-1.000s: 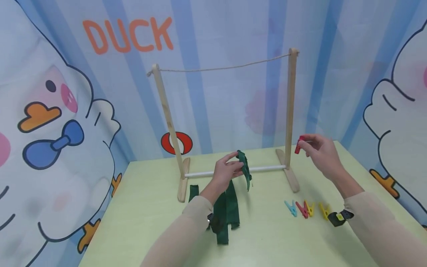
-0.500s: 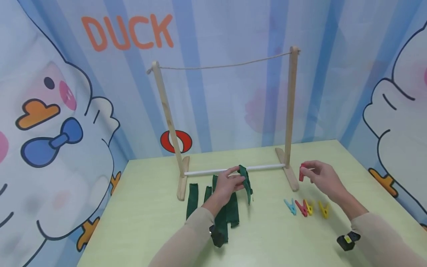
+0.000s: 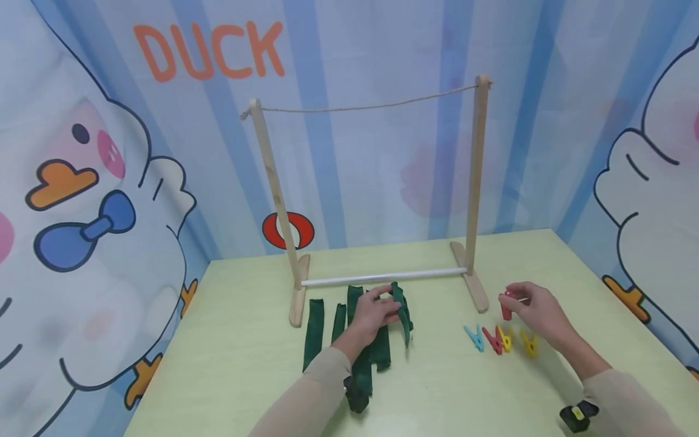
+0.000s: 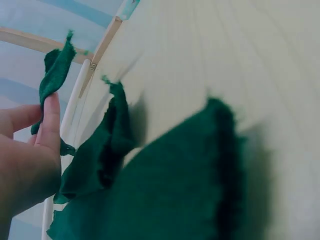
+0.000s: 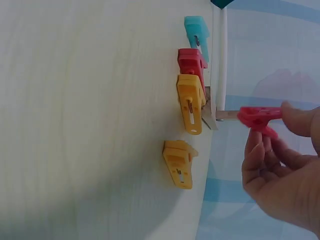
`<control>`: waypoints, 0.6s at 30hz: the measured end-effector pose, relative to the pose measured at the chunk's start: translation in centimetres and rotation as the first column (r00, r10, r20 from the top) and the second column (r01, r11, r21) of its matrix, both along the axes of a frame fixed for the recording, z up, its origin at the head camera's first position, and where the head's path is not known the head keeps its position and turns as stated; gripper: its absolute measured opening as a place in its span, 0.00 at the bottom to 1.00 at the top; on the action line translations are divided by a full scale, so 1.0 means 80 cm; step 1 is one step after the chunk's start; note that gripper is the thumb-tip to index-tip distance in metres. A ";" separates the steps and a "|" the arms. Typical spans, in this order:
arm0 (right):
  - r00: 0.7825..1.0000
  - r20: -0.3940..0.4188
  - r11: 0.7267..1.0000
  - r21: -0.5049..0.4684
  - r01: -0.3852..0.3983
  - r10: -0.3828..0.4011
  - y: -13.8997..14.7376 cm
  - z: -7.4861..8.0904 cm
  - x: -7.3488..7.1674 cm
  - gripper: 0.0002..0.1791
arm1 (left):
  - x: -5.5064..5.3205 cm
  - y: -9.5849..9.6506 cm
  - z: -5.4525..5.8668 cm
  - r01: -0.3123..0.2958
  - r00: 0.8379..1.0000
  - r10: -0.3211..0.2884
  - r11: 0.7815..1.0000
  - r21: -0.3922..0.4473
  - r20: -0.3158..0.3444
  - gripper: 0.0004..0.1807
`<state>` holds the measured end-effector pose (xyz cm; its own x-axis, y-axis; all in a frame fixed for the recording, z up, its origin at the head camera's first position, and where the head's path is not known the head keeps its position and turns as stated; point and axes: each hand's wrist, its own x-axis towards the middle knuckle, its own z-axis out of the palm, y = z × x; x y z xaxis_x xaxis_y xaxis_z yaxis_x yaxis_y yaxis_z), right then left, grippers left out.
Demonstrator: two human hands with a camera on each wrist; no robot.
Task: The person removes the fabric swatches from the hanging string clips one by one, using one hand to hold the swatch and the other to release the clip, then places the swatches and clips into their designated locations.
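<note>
My left hand (image 3: 373,317) pinches a dark green fabric strip (image 3: 403,312), which hangs down from the fingers above the table. In the left wrist view the held strip (image 4: 57,70) looks twisted, with a frayed end. More green strips (image 3: 314,334) lie side by side under and to the left of that hand, partly hidden by the forearm. On the right, my right hand (image 3: 540,311) pinches a red clothespin (image 3: 506,306) between thumb and fingers; the right wrist view shows the clothespin (image 5: 260,116) by its grip ends. Several other clothespins lie just below, the nearest a yellow clothespin (image 3: 528,343).
A wooden frame stands at the back, with a left post (image 3: 271,182), a right post (image 3: 477,182), a string (image 3: 355,110) across the top and a white rod (image 3: 431,275) low down. A blue clothespin (image 3: 474,337) and a red clothespin (image 3: 493,341) lie near its right foot.
Both hands have come down toward the table, the left with the green strip, the right with the red clothespin. The right hand has also shifted slightly to the right.
</note>
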<state>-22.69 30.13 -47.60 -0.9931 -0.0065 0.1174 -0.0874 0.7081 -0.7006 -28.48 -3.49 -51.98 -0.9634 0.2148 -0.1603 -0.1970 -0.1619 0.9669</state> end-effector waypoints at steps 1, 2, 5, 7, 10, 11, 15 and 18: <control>1.000 -0.005 1.000 0.017 0.009 -0.009 0.000 0.001 0.002 0.30 | 0.001 0.000 -0.001 0.005 1.000 -0.005 1.000 -0.009 -0.001 0.30; 1.000 -0.006 0.999 0.033 0.020 -0.020 0.001 0.002 0.003 0.31 | 0.001 0.000 -0.004 0.009 1.000 -0.009 1.000 -0.018 0.002 0.30; 0.999 0.002 0.995 0.082 0.053 -0.053 0.003 0.003 0.006 0.30 | 0.003 0.000 -0.010 0.021 1.000 -0.020 0.999 -0.049 0.012 0.30; 0.997 0.020 0.992 0.105 0.076 -0.079 0.006 0.002 0.006 0.30 | 0.007 0.000 -0.013 0.030 0.999 -0.029 0.997 -0.072 0.017 0.31; 0.991 0.072 0.986 0.131 0.106 -0.117 0.012 -0.003 0.007 0.30 | 0.011 0.000 -0.017 0.035 0.999 -0.033 0.993 -0.112 0.025 0.33; 0.988 0.092 0.984 0.138 0.113 -0.126 0.015 -0.005 0.007 0.30 | 0.012 0.000 -0.018 0.039 0.999 -0.036 0.991 -0.130 0.024 0.33; 0.977 0.164 0.980 0.167 0.110 -0.138 0.025 -0.004 0.011 0.29 | 0.015 0.000 -0.018 0.039 0.999 -0.040 0.975 -0.218 -0.001 0.36; 0.974 0.181 0.976 0.194 0.097 -0.133 0.033 0.000 0.015 0.27 | 0.017 0.001 -0.014 0.037 0.998 -0.047 0.960 -0.278 -0.031 0.37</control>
<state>-21.49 32.80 -47.63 -0.9921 0.1057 -0.0678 0.1255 0.8230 -0.5540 -27.11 -3.43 -53.13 -0.9608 0.2076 -0.1836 -0.1611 0.1209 0.9795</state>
